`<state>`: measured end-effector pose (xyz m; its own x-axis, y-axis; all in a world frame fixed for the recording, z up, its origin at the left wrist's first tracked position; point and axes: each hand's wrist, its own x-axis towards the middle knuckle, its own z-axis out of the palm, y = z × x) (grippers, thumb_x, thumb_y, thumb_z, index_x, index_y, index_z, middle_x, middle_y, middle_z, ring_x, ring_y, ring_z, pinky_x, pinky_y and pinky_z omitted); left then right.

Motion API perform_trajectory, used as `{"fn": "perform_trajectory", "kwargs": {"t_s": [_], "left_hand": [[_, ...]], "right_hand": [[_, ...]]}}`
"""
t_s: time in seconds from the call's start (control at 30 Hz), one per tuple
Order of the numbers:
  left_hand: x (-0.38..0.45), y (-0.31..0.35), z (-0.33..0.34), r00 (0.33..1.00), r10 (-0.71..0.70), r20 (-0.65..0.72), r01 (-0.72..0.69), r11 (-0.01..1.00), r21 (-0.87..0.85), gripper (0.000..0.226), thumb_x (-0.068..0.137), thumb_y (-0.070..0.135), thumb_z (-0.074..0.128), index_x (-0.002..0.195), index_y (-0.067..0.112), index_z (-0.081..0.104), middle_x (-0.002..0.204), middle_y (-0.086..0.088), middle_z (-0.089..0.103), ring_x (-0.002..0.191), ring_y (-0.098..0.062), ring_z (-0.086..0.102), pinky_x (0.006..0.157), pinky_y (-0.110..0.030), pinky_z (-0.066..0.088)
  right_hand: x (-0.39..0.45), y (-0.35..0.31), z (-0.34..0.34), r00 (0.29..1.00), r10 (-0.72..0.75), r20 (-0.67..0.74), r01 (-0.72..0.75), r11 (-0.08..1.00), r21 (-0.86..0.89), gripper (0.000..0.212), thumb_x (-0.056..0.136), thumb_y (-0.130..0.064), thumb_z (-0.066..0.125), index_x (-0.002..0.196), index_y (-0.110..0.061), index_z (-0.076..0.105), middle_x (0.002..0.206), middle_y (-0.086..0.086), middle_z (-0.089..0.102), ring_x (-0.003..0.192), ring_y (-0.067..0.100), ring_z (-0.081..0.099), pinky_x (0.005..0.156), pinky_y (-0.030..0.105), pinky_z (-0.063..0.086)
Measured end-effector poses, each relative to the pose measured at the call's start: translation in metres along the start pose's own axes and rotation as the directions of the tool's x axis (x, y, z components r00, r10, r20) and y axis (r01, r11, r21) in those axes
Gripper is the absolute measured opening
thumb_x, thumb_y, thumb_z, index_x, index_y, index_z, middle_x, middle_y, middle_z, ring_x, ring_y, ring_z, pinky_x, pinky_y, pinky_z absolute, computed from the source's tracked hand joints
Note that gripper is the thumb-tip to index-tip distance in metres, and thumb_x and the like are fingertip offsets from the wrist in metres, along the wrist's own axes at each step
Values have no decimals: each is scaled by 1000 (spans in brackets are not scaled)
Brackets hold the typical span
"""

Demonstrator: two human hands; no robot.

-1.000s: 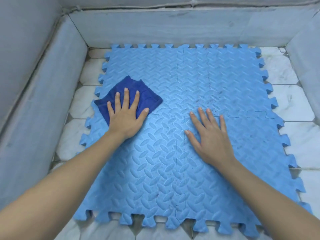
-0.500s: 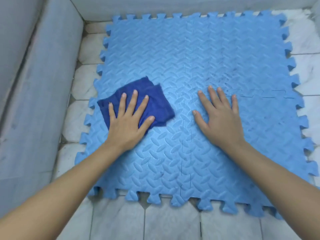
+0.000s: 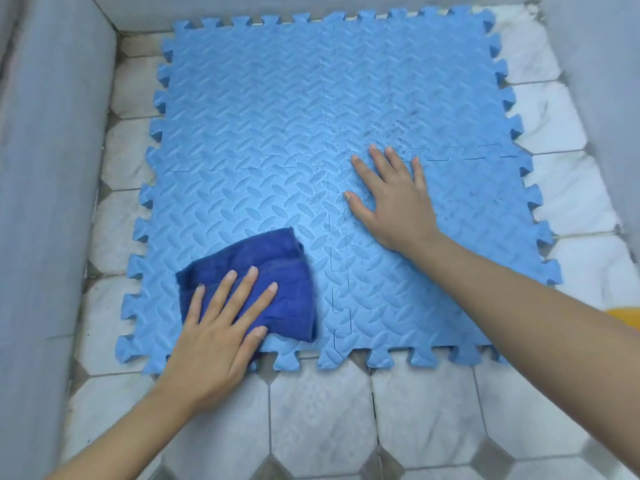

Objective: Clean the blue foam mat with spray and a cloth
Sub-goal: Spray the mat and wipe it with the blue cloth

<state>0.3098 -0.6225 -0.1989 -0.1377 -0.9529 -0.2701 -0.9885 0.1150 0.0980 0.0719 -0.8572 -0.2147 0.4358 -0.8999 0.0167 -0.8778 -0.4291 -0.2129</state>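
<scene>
1. Wiping is under way: the left hand [image 3: 214,337] presses flat, fingers spread, on the dark blue cloth [image 3: 273,282] at the near edge of the blue foam mat [image 3: 263,109].
2. The right hand [image 3: 391,199] lies open, palm down, bracing the mat's middle.
3. Judging by the dark smudges just beyond the right hand, that far-right part is left to do. No spray bottle shows.
4. The mat lies flat on the tiled floor [image 3: 322,410], four interlocked tiles with a ridged tread.

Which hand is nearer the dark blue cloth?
Left. The left hand presses flat on the dark blue cloth; the right hand lies flat on the blue foam mat, apart from it.
</scene>
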Motion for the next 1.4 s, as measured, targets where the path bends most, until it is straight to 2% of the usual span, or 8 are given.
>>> {"fn": "perform_trajectory", "kwargs": {"t_s": [0.1,0.3,0.6,0.77,0.9,1.07,1.3,1.4], "left_hand": [[-19,-23,-3,991,-132,-13,131,991,-35,55,100,45,15,153,32,11,162,1,10,148,-26,12,116,-49,10],[-13,22,2,997,73,-35,-72,997,38,59,100,51,17,151,23,26,159,-8,19,146,-31,20,108,-59,19],[131,-26,-28,948,-262,-181,241,962,-128,61,98,51,7,153,27,16,161,-1,10,148,-23,13,117,-47,5],[223,-96,-60,793,-603,-90,554,774,-306,59,99,52,12,153,31,6,162,-2,-3,148,-24,-5,118,-49,-3],[206,-47,-48,968,-118,-223,106,992,-67,56,98,47,9,152,32,9,161,0,9,148,-26,10,118,-44,5],[218,-42,-54,974,162,-160,-168,986,-22,54,100,50,13,152,35,19,161,7,12,148,-17,11,116,-40,7],[359,-144,-100,866,-484,-125,451,864,-225,62,96,58,12,153,34,7,162,2,-4,148,-23,-6,118,-48,-3],[360,-134,-99,868,-478,-136,442,868,-228,63,96,59,13,153,35,3,162,2,-5,148,-25,-7,118,-46,-4]], "right_hand": [[-1,-2,-2,1000,-6,21,6,1000,3,63,95,-58,30,151,-28,31,160,2,26,149,24,18,120,52,3],[18,-15,-19,998,9,55,-7,999,-34,55,83,-43,42,131,-17,52,140,14,45,134,31,37,114,63,8],[46,-19,-6,982,-118,-149,109,992,-67,22,82,-29,47,86,-8,55,86,10,55,80,34,55,94,55,42],[95,2,-9,994,-12,-110,8,999,-36,41,92,-41,42,120,-15,57,127,11,54,121,32,50,113,61,20],[100,3,3,991,132,-26,-132,991,3,57,97,-50,32,149,-25,34,161,6,22,150,27,12,118,57,1],[99,3,4,988,142,-55,-142,990,-8,63,92,-53,27,147,-25,39,159,7,28,149,27,18,119,57,6],[99,4,2,986,163,-45,-161,986,33,62,91,-56,29,146,-29,41,159,3,29,149,22,18,120,50,2],[99,4,2,986,161,-51,-160,987,31,61,91,-55,33,145,-28,43,158,3,31,149,22,20,120,51,5]]}}
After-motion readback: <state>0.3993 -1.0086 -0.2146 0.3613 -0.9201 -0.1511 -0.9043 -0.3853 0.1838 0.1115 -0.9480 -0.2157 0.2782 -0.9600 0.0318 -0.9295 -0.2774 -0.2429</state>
